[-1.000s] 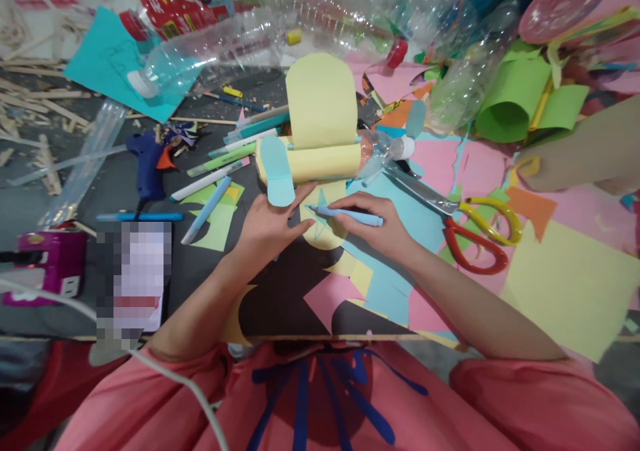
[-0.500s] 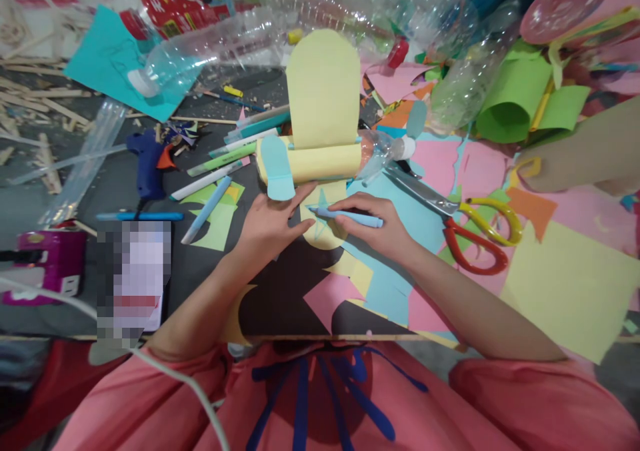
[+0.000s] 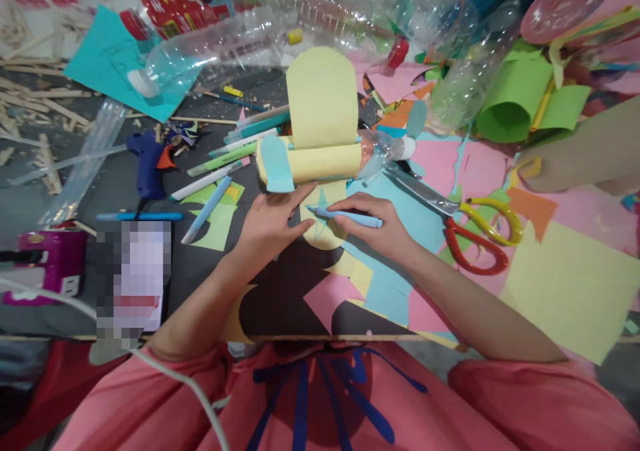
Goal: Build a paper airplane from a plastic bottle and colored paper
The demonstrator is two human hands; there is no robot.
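Note:
My right hand [image 3: 373,219] is closed round a light blue marker [image 3: 353,216], its tip on the lower yellow paper flap [image 3: 325,236]. A blue star outline [image 3: 321,206] is drawn on that flap. My left hand [image 3: 270,221] lies with fingers spread at the flap's left edge, touching the paper. Just above, a plastic bottle [image 3: 383,150] lies on its side, wrapped in yellow paper [image 3: 320,163]. A rounded yellow flap [image 3: 323,98] stands up from its far side, and a small light blue paper piece [image 3: 277,164] is on its left end.
Scissors [image 3: 450,219] with red and yellow handles lie to the right on paper scraps. At left are a blue glue gun [image 3: 149,161], a phone [image 3: 143,278] and several markers [image 3: 223,161]. Clear bottles [image 3: 220,44] line the back. Another person's arm [image 3: 590,144] reaches in from the right.
The upper yellow flap tips lower, and the light blue piece on the bottle's left end shifts slightly up. Both hands and the marker stay nearly in place.

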